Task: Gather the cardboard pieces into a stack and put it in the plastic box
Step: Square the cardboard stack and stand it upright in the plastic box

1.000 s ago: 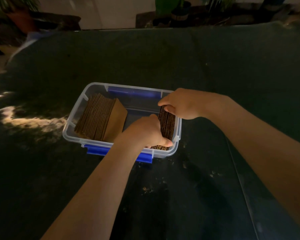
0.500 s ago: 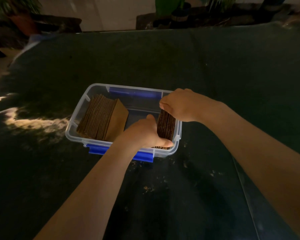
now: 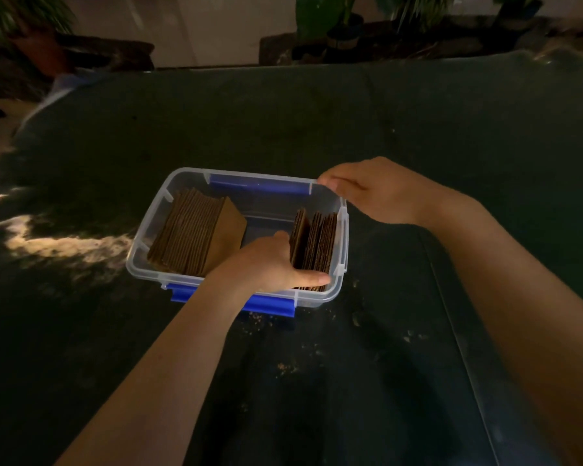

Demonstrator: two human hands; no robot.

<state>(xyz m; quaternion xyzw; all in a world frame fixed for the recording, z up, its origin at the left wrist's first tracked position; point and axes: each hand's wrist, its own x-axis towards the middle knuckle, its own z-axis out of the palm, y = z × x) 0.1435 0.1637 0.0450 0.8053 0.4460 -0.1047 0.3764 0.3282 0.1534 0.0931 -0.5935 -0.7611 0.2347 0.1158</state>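
Observation:
A clear plastic box (image 3: 148, 264) with blue clips sits on a dark cloth-covered surface. Inside it at the left leans a large stack of brown cardboard pieces (image 3: 196, 235). A smaller stack of cardboard pieces (image 3: 315, 243) stands on edge against the box's right wall. My left hand (image 3: 270, 264) reaches into the box and grips this smaller stack at its near end, thumb along the bottom. My right hand (image 3: 371, 190) hovers just above the box's far right corner, fingers loosely curled, holding nothing.
Small cardboard crumbs (image 3: 286, 366) lie scattered on the cloth in front of the box. A bright patch of light (image 3: 58, 243) falls on the cloth at the left. Potted plants (image 3: 330, 25) stand beyond the far edge.
My right hand has let go of the smaller stack and lifted away to the box's far right corner. My left hand still holds the stack, which now stands inside against the right wall.

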